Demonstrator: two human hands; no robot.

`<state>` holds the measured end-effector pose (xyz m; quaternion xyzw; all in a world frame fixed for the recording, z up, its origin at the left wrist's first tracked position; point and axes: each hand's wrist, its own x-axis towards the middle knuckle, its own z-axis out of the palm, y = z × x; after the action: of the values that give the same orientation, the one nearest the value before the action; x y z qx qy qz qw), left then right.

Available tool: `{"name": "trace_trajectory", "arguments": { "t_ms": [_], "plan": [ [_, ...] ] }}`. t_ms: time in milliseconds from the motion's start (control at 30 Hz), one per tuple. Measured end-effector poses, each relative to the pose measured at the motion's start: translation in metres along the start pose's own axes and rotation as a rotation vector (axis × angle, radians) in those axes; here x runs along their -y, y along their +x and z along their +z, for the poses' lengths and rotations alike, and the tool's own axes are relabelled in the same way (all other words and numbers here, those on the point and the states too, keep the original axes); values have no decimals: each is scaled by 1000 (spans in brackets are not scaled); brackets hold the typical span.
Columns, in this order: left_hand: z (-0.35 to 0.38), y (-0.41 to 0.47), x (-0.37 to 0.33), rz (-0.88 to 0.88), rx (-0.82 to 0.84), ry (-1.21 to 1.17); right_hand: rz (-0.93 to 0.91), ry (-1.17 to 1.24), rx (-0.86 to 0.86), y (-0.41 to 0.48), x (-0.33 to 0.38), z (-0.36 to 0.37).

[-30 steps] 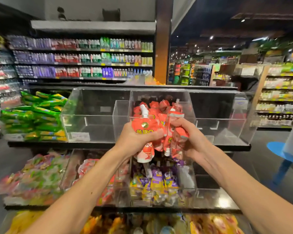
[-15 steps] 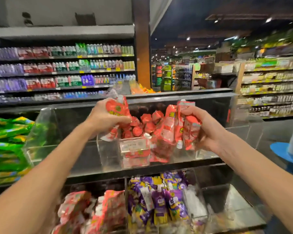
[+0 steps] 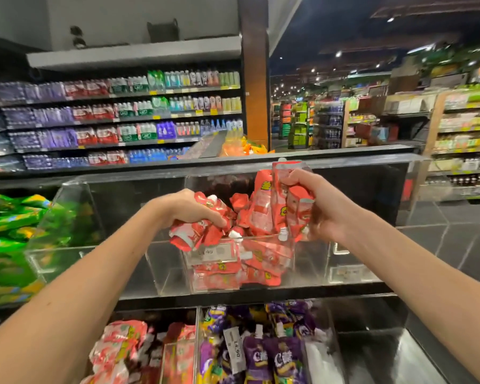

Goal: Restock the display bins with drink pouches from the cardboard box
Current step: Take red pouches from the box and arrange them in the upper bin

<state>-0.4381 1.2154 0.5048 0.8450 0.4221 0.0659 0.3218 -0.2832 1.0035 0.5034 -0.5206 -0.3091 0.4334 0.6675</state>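
**Red pouches arriving over the middle bin**

While your hands were bunched together in front of the display a moment ago, they are now spreading apart over the clear middle bin (image 3: 261,275) — the pouches are splitting into two loads. Your left hand (image 3: 187,209) is curling tight around a crumpled cluster of red drink pouches (image 3: 197,231), tipping it down just above the bin's front wall. Your right hand (image 3: 320,210) is closing firmly on a second bunch of red pouches (image 3: 280,206), holding it upright and a little higher, over the bin's right side. More red pouches are already lying inside the bin, behind its price label (image 3: 209,252). Purple pouches (image 3: 272,356) are sitting in the tier below the bin, and green packs (image 3: 9,234) are stacked to its left. Neighbouring compartments on either side of the bin are looking bare. You are likely reaching the release point; the left load seems closest to dropping. No cardboard box is showing in this view.
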Motion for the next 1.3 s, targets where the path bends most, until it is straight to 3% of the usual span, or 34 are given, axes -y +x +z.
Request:
{"name": "trace_trajectory", "arguments": {
  "t_ms": [133, 233, 367, 467, 567, 700, 867, 1067, 1200, 1300],
  "plan": [
    [6, 2, -8, -103, -118, -146, 18, 21, 48, 11, 0, -4],
    [10, -4, -11, -149, -40, -280, 5, 40, 66, 13, 0, -1],
    [3, -10, -12, -151, -5, -98, 0, 2, 90, 15, 1, 2],
    [-4, -12, -13, -68, -54, 209, -2, -23, 88, 16, 3, 4],
    [0, -4, -11, 146, -132, 361, -5, -38, 86, 14, 6, 4],
    [5, 7, -2, 235, -20, 278, -1, -73, 30, 15, 4, 0],
    [23, 16, 10, 250, -84, 131, 26, -85, -39, 14, 1, -1],
    [46, 13, -13, 311, -260, 667, 18, -124, -102, 10, -1, 2],
    [38, 10, -34, 468, -429, 440, -59, -107, -142, 0, 10, -7],
    [51, 8, -52, 531, -359, 453, -99, -77, -157, -11, 27, -14]
  ]
}}
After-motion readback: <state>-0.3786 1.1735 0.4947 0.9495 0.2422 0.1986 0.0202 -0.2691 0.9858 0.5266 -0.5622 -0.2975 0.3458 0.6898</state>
